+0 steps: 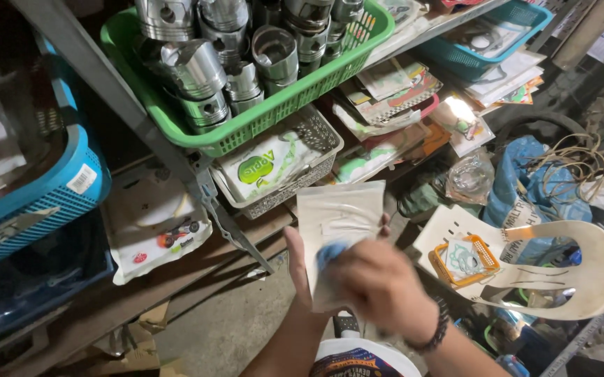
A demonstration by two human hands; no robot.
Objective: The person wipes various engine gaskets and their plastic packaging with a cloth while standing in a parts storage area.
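Thin clear plastic packet point(337, 230) pinched upright in left hand point(302, 265), below grey basket point(316, 139); right hand point(382, 286) closed on blue cloth point(331, 253) against it. Probably light, floppy, slippery (best gripped at 1 edge).

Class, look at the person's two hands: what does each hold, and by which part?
The left hand grips a flat clear packet by its lower left edge. The right hand presses a blue cloth against its front.

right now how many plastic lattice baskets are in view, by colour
green plastic lattice basket: 1
bright blue plastic lattice basket: 1
teal plastic lattice basket: 1
grey plastic lattice basket: 1
small orange plastic lattice basket: 1
total: 5
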